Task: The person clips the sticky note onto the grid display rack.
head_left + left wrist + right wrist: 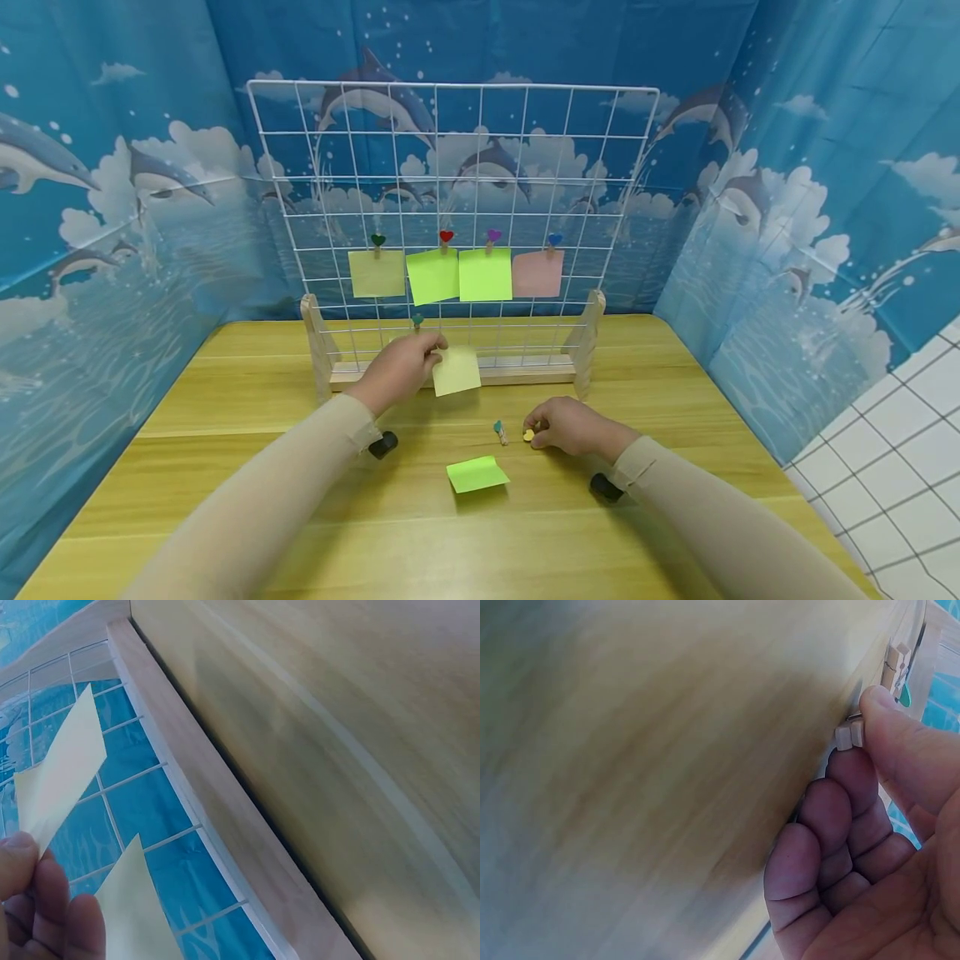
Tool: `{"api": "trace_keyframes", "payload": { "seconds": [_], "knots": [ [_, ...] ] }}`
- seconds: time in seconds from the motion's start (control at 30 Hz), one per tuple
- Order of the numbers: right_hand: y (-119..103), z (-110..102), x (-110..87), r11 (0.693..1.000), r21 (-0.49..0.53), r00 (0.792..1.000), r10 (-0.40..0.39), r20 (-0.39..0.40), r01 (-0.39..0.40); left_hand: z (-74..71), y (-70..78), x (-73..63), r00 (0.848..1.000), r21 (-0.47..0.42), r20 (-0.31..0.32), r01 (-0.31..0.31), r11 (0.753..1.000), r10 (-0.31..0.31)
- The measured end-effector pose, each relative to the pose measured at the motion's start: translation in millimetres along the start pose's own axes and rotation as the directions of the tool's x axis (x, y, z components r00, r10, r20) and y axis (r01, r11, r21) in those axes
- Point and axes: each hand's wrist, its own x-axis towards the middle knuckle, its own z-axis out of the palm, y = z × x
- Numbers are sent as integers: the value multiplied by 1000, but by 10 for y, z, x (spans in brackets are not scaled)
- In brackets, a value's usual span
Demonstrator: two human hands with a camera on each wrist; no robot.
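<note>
My left hand [401,367] pinches a pale yellow sticky note [457,372] by its left edge, low in front of the wire grid. In the left wrist view, thumb and finger meet at that note's lower end, and a second pale yellow note [139,904] shows beside the fingers. Over at the right, my right hand [573,425] pinches a small wooden clothespin [847,736] with a yellow top, close over the table. Left of those fingertips lies another clothespin [501,432] with a teal top. A bright green note [477,475] lies nearer me, one edge lifted.
A white wire grid [480,133] stands in wooden feet [588,346] at the table's back. Heart-topped clothespins hold a row of notes on it: pale yellow [377,275], two green and one pink [537,275]. A teal-topped clothespin [417,320] sits lower on the wires.
</note>
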Motion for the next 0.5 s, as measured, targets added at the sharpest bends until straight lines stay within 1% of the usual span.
{"api": "trace_keyframes", "payload": {
  "seconds": [0.13,0.37,0.5],
  "knots": [
    [0,-1,-1,1000,2,1000,2,0,-2,8,14,51,1000,31,-25,-14,999,15],
    [-9,-5,-1,1000,4,1000,6,-1,-6,43,27,129,999,44,-36,-14,999,16],
    [-12,-3,1,1000,5,1000,3,4,-3,55,31,169,998,67,-63,-21,998,25]
  ]
}}
